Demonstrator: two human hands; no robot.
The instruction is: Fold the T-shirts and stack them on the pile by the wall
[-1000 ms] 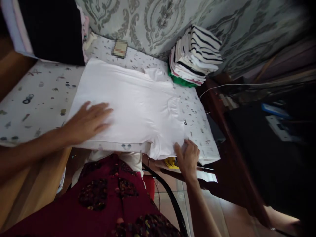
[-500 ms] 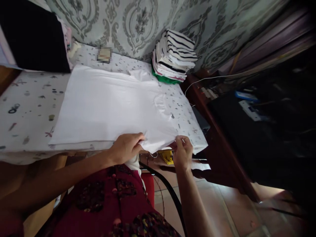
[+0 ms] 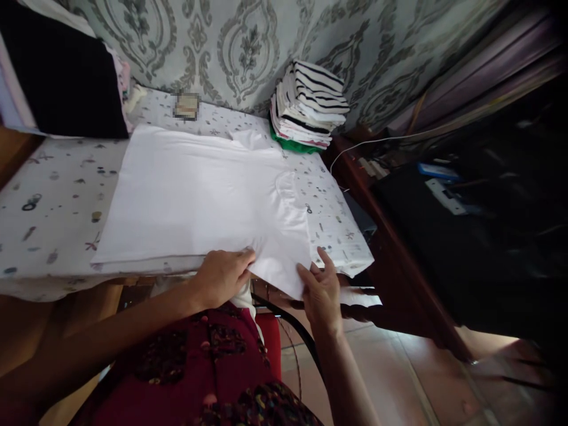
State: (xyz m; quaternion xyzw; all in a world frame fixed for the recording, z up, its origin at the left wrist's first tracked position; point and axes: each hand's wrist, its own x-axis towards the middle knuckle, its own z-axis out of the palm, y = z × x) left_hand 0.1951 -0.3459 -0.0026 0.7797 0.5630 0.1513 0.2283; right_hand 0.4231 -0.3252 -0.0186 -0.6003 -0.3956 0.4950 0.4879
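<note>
Left hand (image 3: 222, 277) pinches the white shirt (image 3: 190, 195) near its underarm; right hand (image 3: 322, 299) thumbs the near sleeve (image 3: 281, 263), grip unclear. That sleeve, rumpled 0.5 s ago, now stretches straighter past the table's (image 3: 62, 228) near edge, apparently better smoothed.

The left edge crops black cloth (image 3: 66, 83); pixels mask a beige item (image 3: 187, 106); the white shirt (image 3: 190, 195) hides the surface (image 3: 66, 195) beneath.

Shirt (image 3: 190, 195) is plain white. Counter cloth (image 3: 66, 219) white, small scattered motifs. Wallpaper (image 3: 248, 53) pale grey, darker damask. Top folded garment (image 3: 318, 86) striped black on white.
</note>
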